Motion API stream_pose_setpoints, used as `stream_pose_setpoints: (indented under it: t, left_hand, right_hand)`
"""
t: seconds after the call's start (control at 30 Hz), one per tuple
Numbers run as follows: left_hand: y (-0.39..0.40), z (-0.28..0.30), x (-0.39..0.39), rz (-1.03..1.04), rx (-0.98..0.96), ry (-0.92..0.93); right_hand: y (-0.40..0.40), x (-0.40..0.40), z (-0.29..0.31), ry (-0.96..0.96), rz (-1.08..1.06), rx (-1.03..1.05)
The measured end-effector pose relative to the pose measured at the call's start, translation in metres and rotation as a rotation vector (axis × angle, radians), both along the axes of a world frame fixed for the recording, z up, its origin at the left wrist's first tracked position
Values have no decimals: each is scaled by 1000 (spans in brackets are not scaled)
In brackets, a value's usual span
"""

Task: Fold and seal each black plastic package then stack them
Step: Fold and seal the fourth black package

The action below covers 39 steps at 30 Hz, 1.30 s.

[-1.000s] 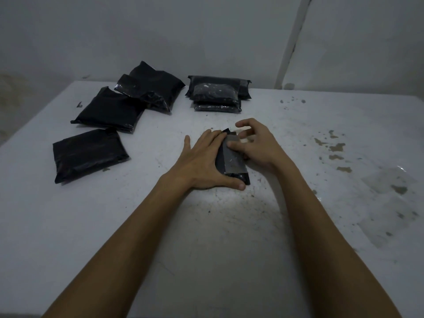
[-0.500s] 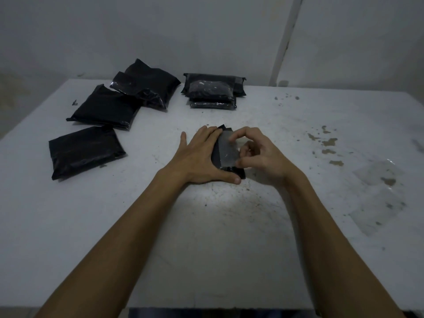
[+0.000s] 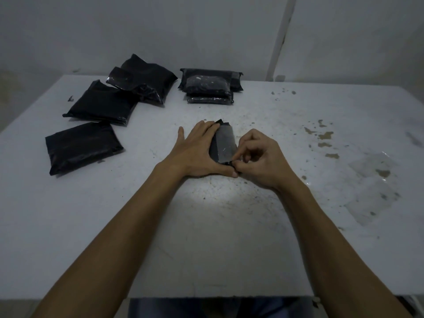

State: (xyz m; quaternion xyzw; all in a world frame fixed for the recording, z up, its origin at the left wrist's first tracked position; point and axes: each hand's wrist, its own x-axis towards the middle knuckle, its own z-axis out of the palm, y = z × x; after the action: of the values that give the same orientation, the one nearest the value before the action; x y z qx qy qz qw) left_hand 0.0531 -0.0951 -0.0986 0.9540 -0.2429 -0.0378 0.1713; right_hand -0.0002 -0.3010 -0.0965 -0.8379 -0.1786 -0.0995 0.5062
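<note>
Currently: left hand point(image 3: 197, 152) flat on folded black package point(image 3: 223, 143), table point(image 3: 206, 237) centre | right hand point(image 3: 259, 161) pinches its near corner | risk: seal strip tears or flap springs open if pressure eases | finished stack point(image 3: 210, 86) far

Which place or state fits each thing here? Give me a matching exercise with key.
Things:
1. left hand
2. right hand
3. stack of sealed packages
4. nearest loose package

States:
A. lies alone at the table's left edge
B. pinches the near corner of the package being sealed
C. sits at the far side, centre
D. presses flat on that package

Pairs: 1-D, 2-B, 3-C, 4-A
</note>
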Motion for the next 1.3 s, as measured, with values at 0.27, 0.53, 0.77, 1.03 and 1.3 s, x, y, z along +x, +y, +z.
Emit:
stream_pose_setpoints:
  t: [0.27,0.53,0.77,1.03,1.3]
  left_hand:
    - [2,2,-1,-19,19,24]
    - [0,9,4,36,-74,140]
    - [6,8,5,-5,-21,85]
    - [12,9,6,-46,3,54]
    - [10,8,7,-21,1,44]
  right_hand:
    - [0,-1,0,-31,19,-30]
    - [1,-2,-1,-4,47,-32]
    - [3,-5,0,29,26,-29]
    - [2,-2,-2,94,-6,6]
    - [6,-1,0,-7,-106,-16]
